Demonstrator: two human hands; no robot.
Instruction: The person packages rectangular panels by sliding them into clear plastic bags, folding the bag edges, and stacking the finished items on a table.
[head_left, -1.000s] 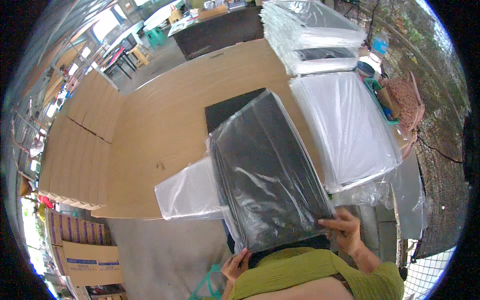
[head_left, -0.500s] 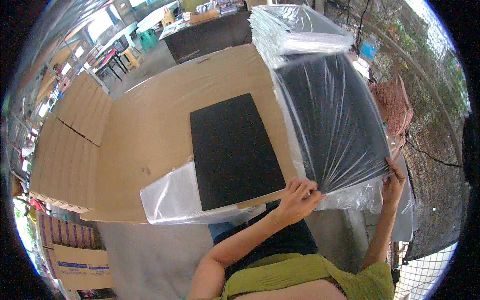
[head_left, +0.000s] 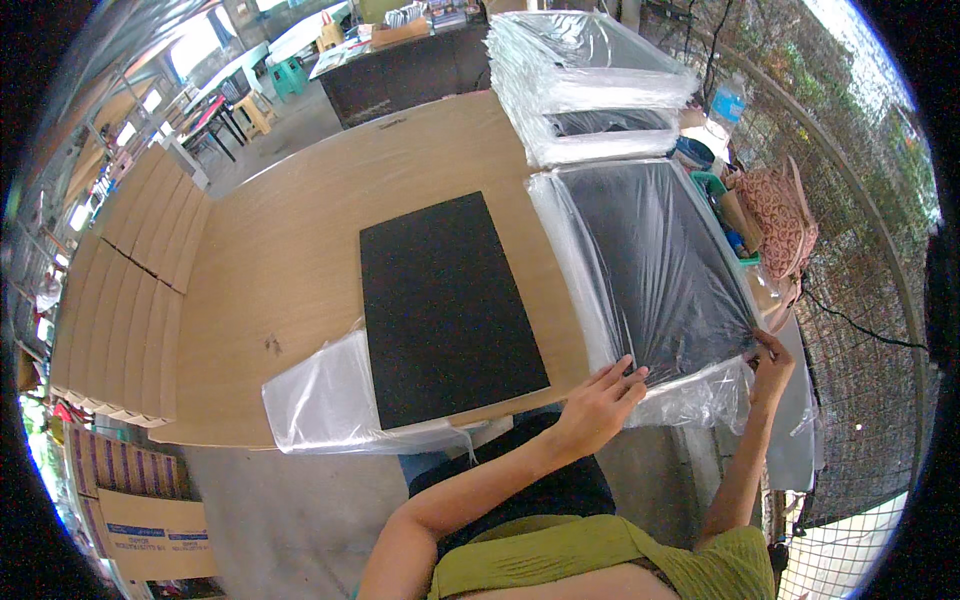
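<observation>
Two hands at the near short edge of a clear-bagged black panel [head_left: 665,260], which lies flat at R of the counter [head_left: 290,240]. L hand [head_left: 600,402] at near-L corner: fingers loosely bent, tips on the film; thumb side hidden, so can't tell if it's pinching. R hand [head_left: 771,372] at near-R corner: fingers pinching film at the edge.

Key geometry: bagged panel lies directly beyond both hands, long axis running away from the person, far end leaning L. Film creases run lengthwise, approx. Loose clear film [head_left: 700,396] hangs below the near edge, btwn the hands.

Bare black panel [head_left: 450,310] sits flat on the counter, L of the L hand; long axis roughly parallel to the bagged one. L hand is nearer to it, close to its near-R corner w/o touching. Clear plastic sleeve [head_left: 318,395] pokes out at its near-L side.

Bkgd: pile of bagged panels [head_left: 600,75] past the far end; stacked cardboard boxes [head_left: 115,310] far L.
</observation>
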